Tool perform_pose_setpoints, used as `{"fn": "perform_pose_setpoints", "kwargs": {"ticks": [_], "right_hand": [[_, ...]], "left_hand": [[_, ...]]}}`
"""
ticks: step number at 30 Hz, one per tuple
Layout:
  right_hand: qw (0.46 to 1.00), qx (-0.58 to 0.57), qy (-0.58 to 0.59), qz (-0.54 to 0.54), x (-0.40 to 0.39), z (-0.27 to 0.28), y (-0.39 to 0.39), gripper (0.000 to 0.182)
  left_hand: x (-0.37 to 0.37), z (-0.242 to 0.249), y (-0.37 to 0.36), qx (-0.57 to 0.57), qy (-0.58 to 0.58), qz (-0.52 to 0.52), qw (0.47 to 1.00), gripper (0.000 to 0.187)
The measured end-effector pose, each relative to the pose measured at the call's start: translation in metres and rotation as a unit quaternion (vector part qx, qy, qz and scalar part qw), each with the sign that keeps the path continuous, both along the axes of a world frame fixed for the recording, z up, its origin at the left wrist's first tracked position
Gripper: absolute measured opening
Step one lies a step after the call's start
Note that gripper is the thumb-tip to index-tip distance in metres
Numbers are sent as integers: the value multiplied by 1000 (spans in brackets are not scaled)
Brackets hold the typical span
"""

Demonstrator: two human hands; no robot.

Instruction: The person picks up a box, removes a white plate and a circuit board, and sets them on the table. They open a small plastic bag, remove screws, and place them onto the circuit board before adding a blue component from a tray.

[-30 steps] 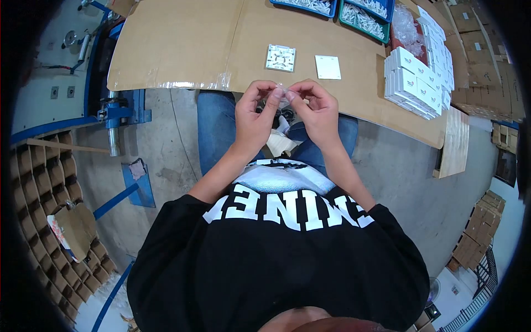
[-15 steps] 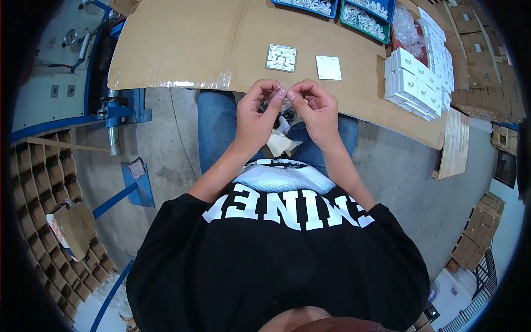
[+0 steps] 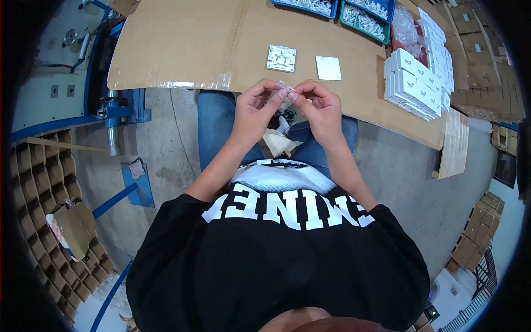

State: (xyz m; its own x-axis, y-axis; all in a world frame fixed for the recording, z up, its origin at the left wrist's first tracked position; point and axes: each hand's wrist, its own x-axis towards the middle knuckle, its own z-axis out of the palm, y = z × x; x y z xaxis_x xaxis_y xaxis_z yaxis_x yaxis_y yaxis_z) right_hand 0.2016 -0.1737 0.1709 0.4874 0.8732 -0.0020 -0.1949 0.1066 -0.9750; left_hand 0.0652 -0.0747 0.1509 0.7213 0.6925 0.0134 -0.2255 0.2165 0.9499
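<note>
A small, see-through plastic piece (image 3: 285,86) is pinched between my two hands, just off the table's near edge and above my lap. My left hand (image 3: 256,110) grips its left end between thumb and fingertips. At the other end, my right hand (image 3: 321,109) closes thumb and forefinger on it. The piece is too small to tell exactly what it is. Beyond my hands, a square white part with a detailed inner face (image 3: 281,58) lies on the table. To its right lies a plain white square plate (image 3: 328,68).
Cardboard covers the table (image 3: 182,44). Blue and green trays (image 3: 362,25) of small white pieces stand at the far edge. Stacked white boxes (image 3: 412,83) are at the right, beside a red bin with clear plastic bags (image 3: 406,27). A blue-framed machine (image 3: 113,110) stands left.
My right hand has shifted slightly right and my fingertips have parted a little, so more of the clear piece shows between them. The parts on the table have not moved.
</note>
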Motion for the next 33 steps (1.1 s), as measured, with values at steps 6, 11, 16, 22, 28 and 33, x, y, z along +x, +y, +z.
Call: {"fn": "perform_pose_setpoints", "kwargs": {"ticks": [6,11,16,22,28,33], "right_hand": [[995,-87,50,28,1,8,2,13],[995,-97,27,9,2,2,3,13],[994,-112,18,7,0,4,1,11],[994,-99,-50,21,6,-3,5,9],[990,-125,-38,47,12,8,4,10],[991,-123,-49,30,14,16,-5,8]], "left_hand": [[1,-5,-2,-11,-14,69,997,13],[2,4,-3,20,22,43,999,11],[2,-3,2,-19,18,28,999,10],[2,-10,4,-28,4,28,999,9],[2,-13,6,-119,42,31,992,33],[-7,-13,25,-265,77,-52,960,54]]}}
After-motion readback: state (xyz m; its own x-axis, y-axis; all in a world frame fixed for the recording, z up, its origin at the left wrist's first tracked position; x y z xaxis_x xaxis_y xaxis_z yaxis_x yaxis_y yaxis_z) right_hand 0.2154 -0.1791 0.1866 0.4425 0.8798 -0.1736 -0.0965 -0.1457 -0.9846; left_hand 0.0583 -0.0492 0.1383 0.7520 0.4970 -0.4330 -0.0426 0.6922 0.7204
